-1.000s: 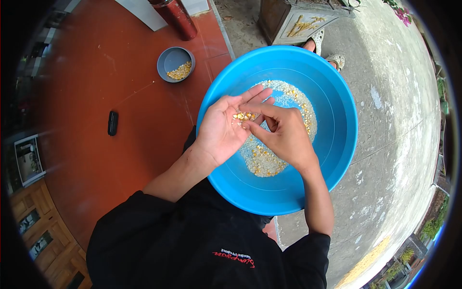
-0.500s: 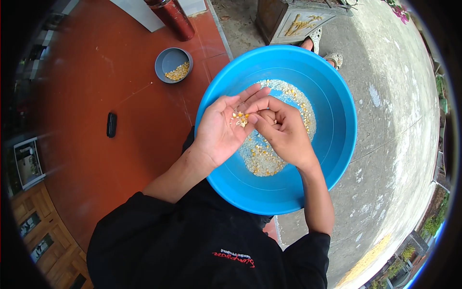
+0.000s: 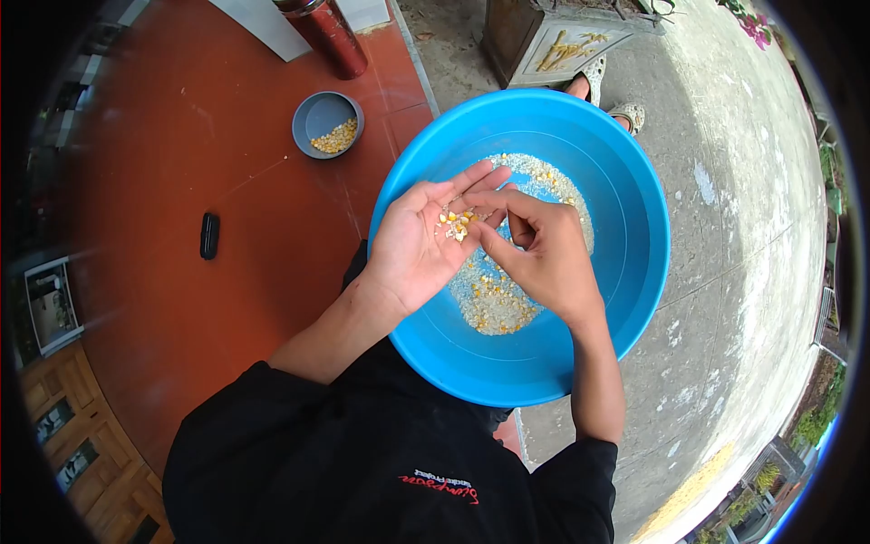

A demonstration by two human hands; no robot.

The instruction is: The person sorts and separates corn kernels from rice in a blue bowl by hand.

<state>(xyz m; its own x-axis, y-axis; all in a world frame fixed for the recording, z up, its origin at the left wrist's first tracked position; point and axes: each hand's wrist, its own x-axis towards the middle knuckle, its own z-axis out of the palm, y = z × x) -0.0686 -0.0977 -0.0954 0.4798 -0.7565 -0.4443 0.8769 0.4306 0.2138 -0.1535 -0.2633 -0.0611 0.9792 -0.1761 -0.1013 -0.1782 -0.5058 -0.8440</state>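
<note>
My left hand (image 3: 412, 240) is turned palm up, its fingers stretched out, with a small heap of yellow corn kernels (image 3: 460, 228) and some white grains resting on it. Over that palm is my right hand (image 3: 544, 249), thumb and index fingertips apart at the heap's edge and no kernel visible between them. Its other fingers are curled and partly hidden. Both hands are above a wide blue basin (image 3: 634, 299). Pale grains (image 3: 507, 313) mixed with corn kernels cover part of the basin's bottom, partly hidden by my hands.
On the red tiled floor, a grey bowl (image 3: 313, 116) holds corn kernels. Near it are a red flask (image 3: 331, 41) and a small black object (image 3: 209, 236). A planter (image 3: 562, 45) and a person's foot in a light clog (image 3: 629, 116) are beyond the basin.
My right thumb and index finger have parted from their pinch around a yellow kernel. More kernels show on my left palm, which has hardly moved.
</note>
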